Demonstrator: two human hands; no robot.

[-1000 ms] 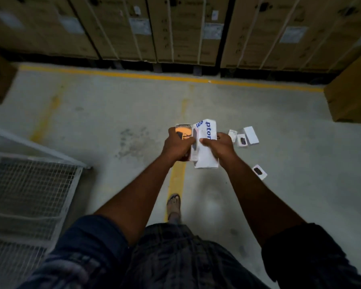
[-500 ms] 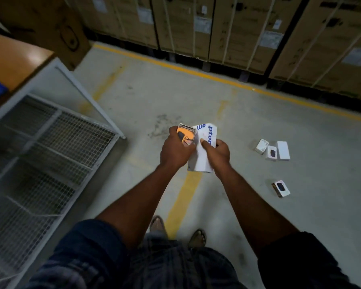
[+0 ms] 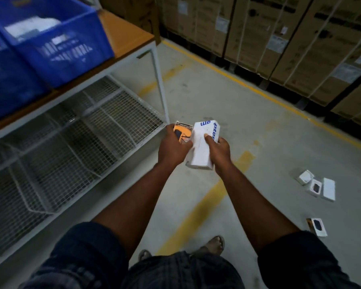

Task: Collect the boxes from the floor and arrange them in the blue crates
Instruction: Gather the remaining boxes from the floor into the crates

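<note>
Head view: left hand (image 3: 172, 147) grips orange box (image 3: 182, 132), right hand (image 3: 219, 152) white box (image 3: 202, 147)

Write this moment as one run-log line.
left hand: holds orange box | right hand: holds white box | floor: four boxes | blue crates: on table

The grey concrete floor (image 3: 259, 126), crossed by yellow lines, carries three small boxes (image 3: 315, 187) clustered on the right and a fourth box (image 3: 318, 226) nearer, apart from them. At the left, an orange-topped table (image 3: 125, 36) holds two blue crates (image 3: 56, 49) side by side. Tall cartons (image 3: 279, 38) line the far side.
</note>
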